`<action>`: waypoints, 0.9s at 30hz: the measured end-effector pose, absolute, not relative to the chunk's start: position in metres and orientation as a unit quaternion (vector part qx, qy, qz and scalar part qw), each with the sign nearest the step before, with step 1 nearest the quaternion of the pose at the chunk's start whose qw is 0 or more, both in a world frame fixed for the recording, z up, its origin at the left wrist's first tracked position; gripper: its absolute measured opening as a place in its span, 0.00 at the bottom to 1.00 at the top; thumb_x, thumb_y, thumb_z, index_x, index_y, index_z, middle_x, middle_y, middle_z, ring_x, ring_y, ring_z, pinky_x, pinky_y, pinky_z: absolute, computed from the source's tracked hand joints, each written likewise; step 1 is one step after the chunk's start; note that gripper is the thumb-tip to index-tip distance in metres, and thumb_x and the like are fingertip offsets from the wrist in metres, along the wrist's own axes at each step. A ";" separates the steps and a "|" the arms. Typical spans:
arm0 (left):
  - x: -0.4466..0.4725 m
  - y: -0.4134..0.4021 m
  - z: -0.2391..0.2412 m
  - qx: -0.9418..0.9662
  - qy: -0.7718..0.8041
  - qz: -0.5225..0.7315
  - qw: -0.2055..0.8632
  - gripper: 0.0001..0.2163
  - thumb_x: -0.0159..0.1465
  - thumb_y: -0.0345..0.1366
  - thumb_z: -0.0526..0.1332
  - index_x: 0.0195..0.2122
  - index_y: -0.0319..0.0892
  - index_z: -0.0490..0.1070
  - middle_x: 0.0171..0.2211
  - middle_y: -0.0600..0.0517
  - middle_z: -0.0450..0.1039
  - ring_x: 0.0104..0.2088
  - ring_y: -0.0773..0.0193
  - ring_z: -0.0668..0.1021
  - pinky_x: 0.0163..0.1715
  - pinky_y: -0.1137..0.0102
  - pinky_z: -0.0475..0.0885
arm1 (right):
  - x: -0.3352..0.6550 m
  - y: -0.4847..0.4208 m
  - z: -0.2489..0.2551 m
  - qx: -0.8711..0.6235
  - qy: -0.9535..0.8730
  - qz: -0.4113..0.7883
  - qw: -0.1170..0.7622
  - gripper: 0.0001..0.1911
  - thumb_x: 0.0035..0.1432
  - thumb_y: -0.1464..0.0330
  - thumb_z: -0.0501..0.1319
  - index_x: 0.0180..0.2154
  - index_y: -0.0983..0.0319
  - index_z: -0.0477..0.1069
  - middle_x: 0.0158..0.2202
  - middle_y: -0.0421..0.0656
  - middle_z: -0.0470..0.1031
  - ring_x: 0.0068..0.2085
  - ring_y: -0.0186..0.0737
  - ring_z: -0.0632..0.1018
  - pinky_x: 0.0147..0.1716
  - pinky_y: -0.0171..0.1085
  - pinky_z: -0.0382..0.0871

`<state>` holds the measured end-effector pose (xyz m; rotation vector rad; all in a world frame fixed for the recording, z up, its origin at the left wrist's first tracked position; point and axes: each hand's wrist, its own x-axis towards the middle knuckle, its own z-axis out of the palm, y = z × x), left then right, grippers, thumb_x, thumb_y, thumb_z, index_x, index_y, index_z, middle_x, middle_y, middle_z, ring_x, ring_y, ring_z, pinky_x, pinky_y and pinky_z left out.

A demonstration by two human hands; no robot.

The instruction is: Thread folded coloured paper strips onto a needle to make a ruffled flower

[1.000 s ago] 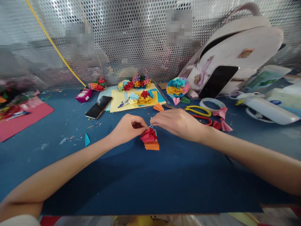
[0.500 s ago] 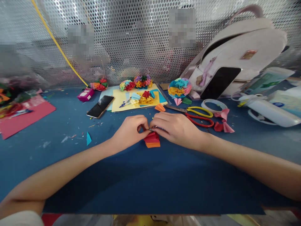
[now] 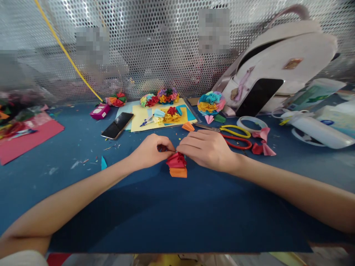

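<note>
My left hand (image 3: 151, 150) and my right hand (image 3: 208, 149) meet at the middle of the blue table (image 3: 177, 207). Both pinch the top of a pleated red and orange paper fan piece (image 3: 176, 165), which hangs down toward me just above the table. Fingers of both hands are curled tight round its upper end. Whatever small part sits between the fingertips is hidden.
Yellow-handled scissors (image 3: 234, 129), red-handled scissors (image 3: 238, 143), a tape roll (image 3: 249, 123) and pink paper bows (image 3: 262, 142) lie right of my hands. Behind are a yellow sheet (image 3: 138, 123) with paper flowers, a black phone (image 3: 116, 125), a white backpack (image 3: 280, 62) and a mesh wall.
The hands closed together over the fan piece and pressed it low half a second ago; now it is slightly raised again and its red pleats show more.
</note>
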<state>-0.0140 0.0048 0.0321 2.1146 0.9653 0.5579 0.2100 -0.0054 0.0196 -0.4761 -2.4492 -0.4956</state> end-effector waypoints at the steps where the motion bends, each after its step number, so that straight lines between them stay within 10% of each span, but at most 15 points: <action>1: -0.014 0.005 0.031 0.813 0.381 0.216 0.385 0.08 0.57 0.20 0.62 0.25 0.37 0.76 0.26 0.55 0.74 0.27 0.71 0.73 0.30 0.75 0.66 | 0.210 -0.006 0.021 -0.180 -0.924 -0.182 0.285 0.12 0.71 0.73 0.54 0.37 0.63 0.76 0.34 0.42 0.79 0.35 0.39 0.74 0.34 0.38 0.63; 14: -0.010 -0.003 0.033 0.817 0.405 0.227 0.341 0.05 0.56 0.24 0.66 0.25 0.37 0.77 0.24 0.57 0.71 0.24 0.72 0.67 0.26 0.74 0.60 | 0.209 -0.010 0.025 -0.255 -0.937 -0.011 0.239 0.11 0.71 0.68 0.56 0.37 0.62 0.74 0.34 0.42 0.75 0.36 0.39 0.74 0.34 0.36 0.62; 27: -0.018 0.012 0.028 0.775 0.398 0.182 0.455 0.05 0.58 0.28 0.64 0.31 0.37 0.81 0.29 0.52 0.80 0.27 0.69 0.74 0.29 0.74 0.66 | 0.214 -0.001 0.021 -0.136 -0.921 -0.253 0.264 0.13 0.72 0.74 0.54 0.37 0.62 0.75 0.35 0.40 0.80 0.35 0.37 0.72 0.31 0.38 0.59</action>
